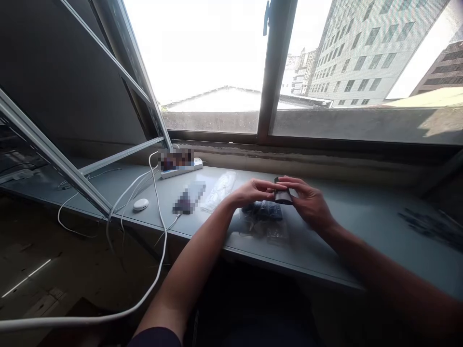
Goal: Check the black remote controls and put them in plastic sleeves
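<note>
Head view: we have both hands together over the middle of the grey table [361, 226]. The left hand [253, 192] and the right hand [311, 202] are each pinched by the fingertips on the ends of a small dark block [282, 195], which is held just above the surface. Right under it lies a clear bag of dark parts [265, 218]. To the left lie a clear packet [219, 190] and a white puck [141, 204], and a white cable [159, 231] runs to a power strip [181, 166] at the far edge.

We judge the step in hand to be close work on the block itself, two-handed. Whether it is one piece or two we cannot tell. Whatever follows calls for a steady pinch from both sides, kept over the bag so nothing small rolls off the near edge.
</note>
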`<act>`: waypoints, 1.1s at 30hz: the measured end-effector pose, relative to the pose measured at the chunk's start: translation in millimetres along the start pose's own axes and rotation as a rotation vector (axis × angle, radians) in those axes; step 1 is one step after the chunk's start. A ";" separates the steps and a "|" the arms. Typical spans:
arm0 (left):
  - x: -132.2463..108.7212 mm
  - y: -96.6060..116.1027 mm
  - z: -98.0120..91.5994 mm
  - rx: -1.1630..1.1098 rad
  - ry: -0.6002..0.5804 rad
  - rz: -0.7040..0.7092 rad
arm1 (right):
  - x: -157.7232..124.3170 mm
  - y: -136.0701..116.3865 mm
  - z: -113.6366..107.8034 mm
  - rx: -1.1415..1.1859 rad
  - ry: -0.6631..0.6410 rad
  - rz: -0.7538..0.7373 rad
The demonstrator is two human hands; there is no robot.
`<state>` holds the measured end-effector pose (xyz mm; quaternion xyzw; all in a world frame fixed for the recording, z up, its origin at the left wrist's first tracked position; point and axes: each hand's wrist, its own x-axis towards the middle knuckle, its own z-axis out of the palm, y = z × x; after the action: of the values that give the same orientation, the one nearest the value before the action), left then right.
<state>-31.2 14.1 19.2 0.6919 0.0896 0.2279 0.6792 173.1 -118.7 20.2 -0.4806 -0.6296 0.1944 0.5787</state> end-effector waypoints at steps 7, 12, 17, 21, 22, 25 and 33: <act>2.9 2.0 8.6 0.005 0.209 0.025 | -2.3 -5.0 4.7 -0.059 0.010 0.113; 4.7 2.2 11.1 0.019 0.297 0.002 | -1.3 -13.2 12.1 0.374 -0.110 0.471; 6.8 -1.6 7.7 0.028 0.354 -0.012 | 3.9 -17.7 8.0 0.698 -0.213 0.711; 8.8 -6.5 2.2 -0.006 0.388 -0.015 | 6.1 -14.3 2.3 0.757 -0.180 0.742; 8.8 -6.8 1.3 -0.005 0.381 -0.026 | 6.4 -12.6 1.4 0.765 -0.155 0.752; 8.1 -4.7 1.7 -0.008 0.341 -0.064 | 7.3 -7.2 -0.2 0.752 -0.063 0.782; 10.0 -6.6 1.4 -0.055 0.353 -0.070 | 7.9 -5.0 2.1 0.772 -0.055 0.743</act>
<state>-20.6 17.5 14.8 0.6189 0.2253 0.3243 0.6790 170.3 -113.7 27.9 -0.4180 -0.3147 0.6159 0.5889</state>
